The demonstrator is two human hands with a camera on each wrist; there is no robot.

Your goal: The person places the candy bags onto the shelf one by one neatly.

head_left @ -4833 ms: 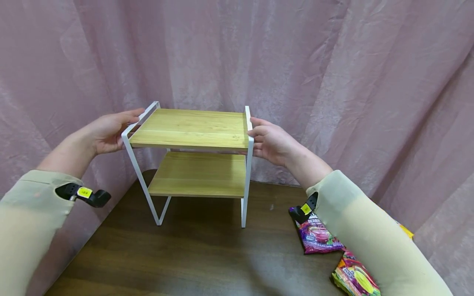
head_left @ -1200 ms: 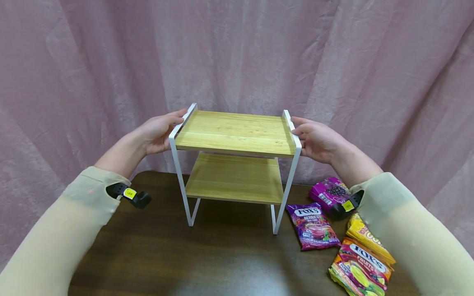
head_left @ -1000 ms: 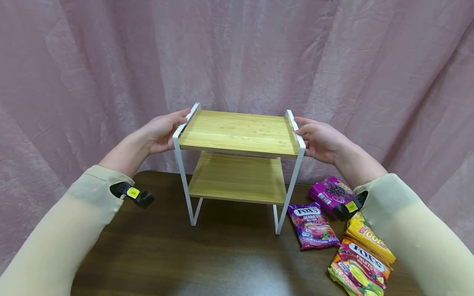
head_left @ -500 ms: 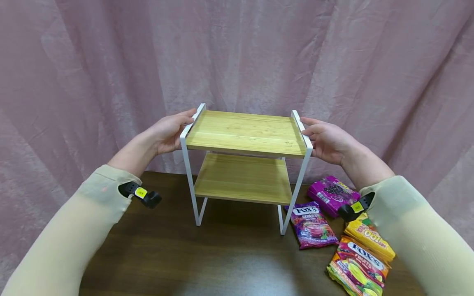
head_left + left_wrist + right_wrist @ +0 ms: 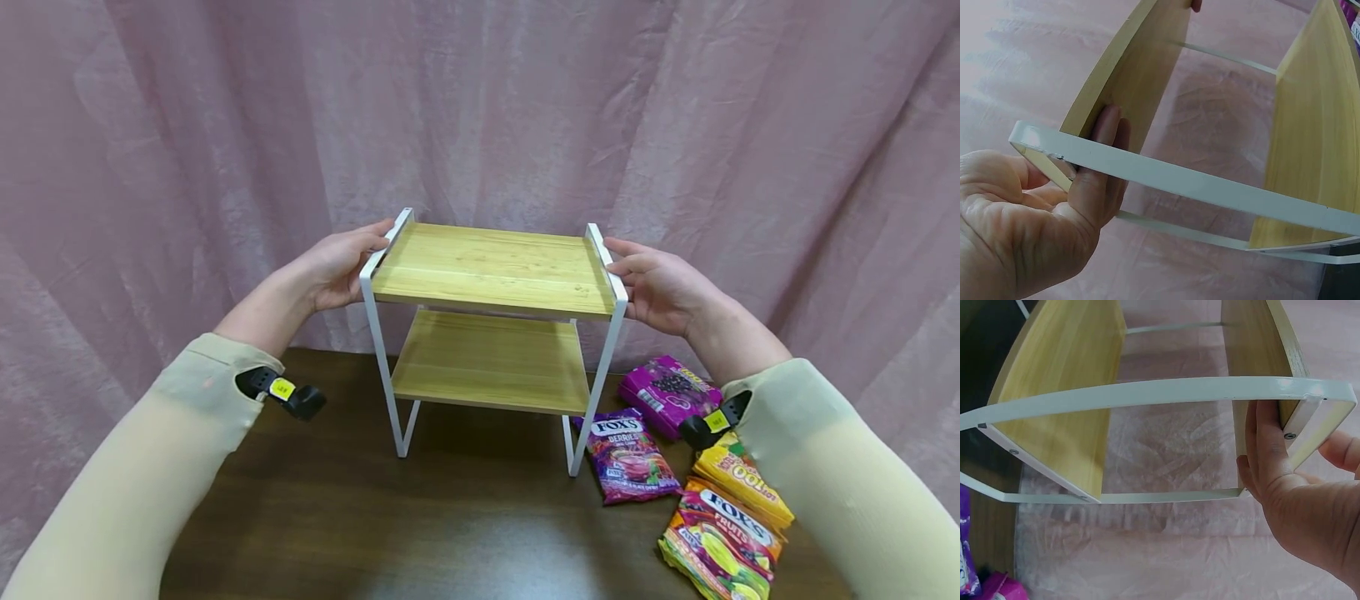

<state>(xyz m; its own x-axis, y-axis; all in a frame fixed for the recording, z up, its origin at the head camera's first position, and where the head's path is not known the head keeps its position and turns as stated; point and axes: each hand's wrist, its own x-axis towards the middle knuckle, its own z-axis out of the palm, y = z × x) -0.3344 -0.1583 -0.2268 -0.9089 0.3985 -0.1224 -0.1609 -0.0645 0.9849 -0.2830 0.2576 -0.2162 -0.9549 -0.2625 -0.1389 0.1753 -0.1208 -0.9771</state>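
Observation:
A two-tier shelf rack [image 5: 495, 267], with pale wooden boards and a white metal frame, stands upright in the middle of the head view. My left hand [image 5: 341, 265] grips its upper left side. In the left wrist view, that hand's fingers [image 5: 1107, 128] reach through the frame beneath the top board. On the opposite side, my right hand [image 5: 660, 287] holds the upper right rail, and the right wrist view has its fingers [image 5: 1269, 437] under the top board [image 5: 1260, 344]. Whether the legs touch the table or hover slightly is hard to tell.
Several candy packets lie right of the rack on the brown table [image 5: 450, 533]: a Fox's Berries bag [image 5: 630, 458] close to the front right leg, a purple pack [image 5: 667, 396], a yellow pack [image 5: 742, 479] and a Fox's Fruits bag [image 5: 720, 542]. A pink curtain [image 5: 480, 108] hangs behind.
Over the earlier frames both hands carried the rack rightward, closer to the Fox's Berries bag. Since half a second ago it has barely shifted, and both grips are kept.

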